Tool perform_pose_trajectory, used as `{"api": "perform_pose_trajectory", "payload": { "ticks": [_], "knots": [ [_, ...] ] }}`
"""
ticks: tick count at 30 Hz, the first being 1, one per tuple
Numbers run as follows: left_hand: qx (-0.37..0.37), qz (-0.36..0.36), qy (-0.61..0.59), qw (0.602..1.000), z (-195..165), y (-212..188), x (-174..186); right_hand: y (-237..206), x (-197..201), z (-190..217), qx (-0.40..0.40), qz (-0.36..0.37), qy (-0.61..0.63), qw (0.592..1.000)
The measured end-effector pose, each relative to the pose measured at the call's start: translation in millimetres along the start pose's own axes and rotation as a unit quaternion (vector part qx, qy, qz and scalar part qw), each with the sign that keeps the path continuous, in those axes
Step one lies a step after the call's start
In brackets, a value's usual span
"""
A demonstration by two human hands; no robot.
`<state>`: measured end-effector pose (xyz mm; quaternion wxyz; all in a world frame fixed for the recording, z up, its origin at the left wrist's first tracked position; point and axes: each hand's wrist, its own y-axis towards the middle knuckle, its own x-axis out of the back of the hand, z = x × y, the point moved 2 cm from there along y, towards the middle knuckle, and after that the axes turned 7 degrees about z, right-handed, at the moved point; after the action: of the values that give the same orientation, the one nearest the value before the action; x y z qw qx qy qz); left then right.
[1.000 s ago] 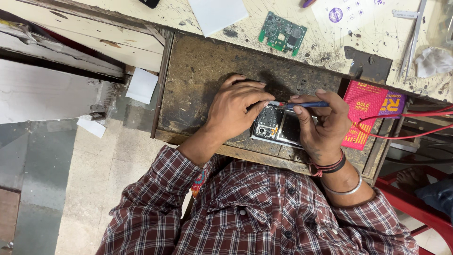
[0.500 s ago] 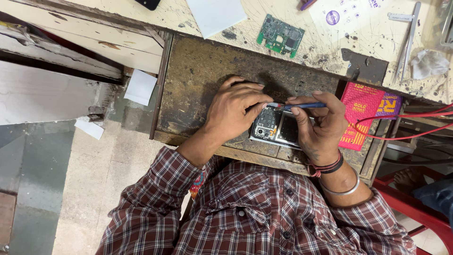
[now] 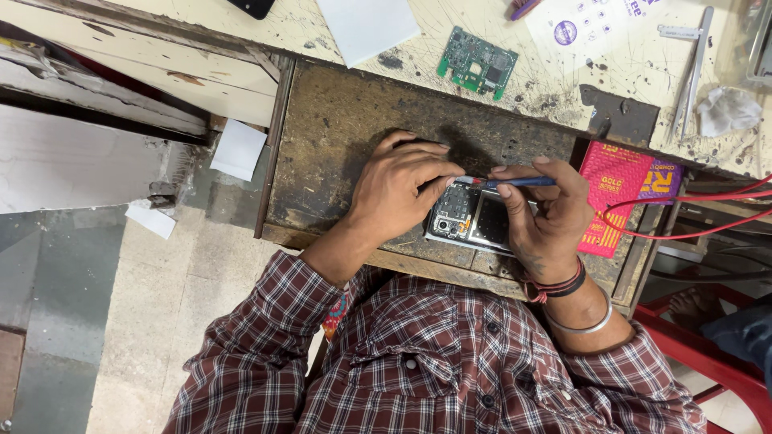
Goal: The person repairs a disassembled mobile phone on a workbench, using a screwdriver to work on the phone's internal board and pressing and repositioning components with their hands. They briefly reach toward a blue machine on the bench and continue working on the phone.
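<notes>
An opened phone (image 3: 474, 222) lies back-up on a dark worn pull-out board (image 3: 346, 137), its inner parts exposed. My left hand (image 3: 398, 189) rests over the phone's left end, fingers curled and pressing on it. My right hand (image 3: 547, 217) holds a thin blue-handled tool (image 3: 515, 182) pointing left, its tip at the phone's top edge beside my left fingertips. My right wrist wears dark bands and a metal bangle.
A green circuit board (image 3: 478, 62) and a white paper (image 3: 367, 28) lie on the scratched cream bench behind. Metal tweezers (image 3: 691, 72) and a crumpled cloth (image 3: 728, 108) sit far right. A pink packet (image 3: 627, 193) and red wires (image 3: 700, 213) lie right of my hand. A red chair (image 3: 724, 378) stands lower right.
Both hands stay on the phone. The tool tip has shifted only slightly along the phone's top edge.
</notes>
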<state>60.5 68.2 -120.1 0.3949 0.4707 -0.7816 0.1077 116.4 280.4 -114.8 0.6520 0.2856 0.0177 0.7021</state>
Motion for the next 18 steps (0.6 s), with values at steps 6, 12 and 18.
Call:
{"api": "perform_pose_trajectory", "payload": {
  "ticks": [6, 12, 18],
  "knots": [
    [-0.004, 0.0, -0.004, 1.0, -1.1, 0.5, 1.2, -0.5, -0.6, 0.4, 0.018, -0.001, 0.006, 1.0],
    [-0.008, 0.001, -0.003, 1.0, -1.3, 1.1, 1.6, -2.4, 0.6, -1.6, 0.018, -0.004, -0.004, 1.0],
    [-0.009, 0.003, -0.005, 1.0, -1.3, 1.4, 1.1, -3.0, 0.2, -1.1, 0.028, -0.006, -0.028, 0.999]
  ]
}}
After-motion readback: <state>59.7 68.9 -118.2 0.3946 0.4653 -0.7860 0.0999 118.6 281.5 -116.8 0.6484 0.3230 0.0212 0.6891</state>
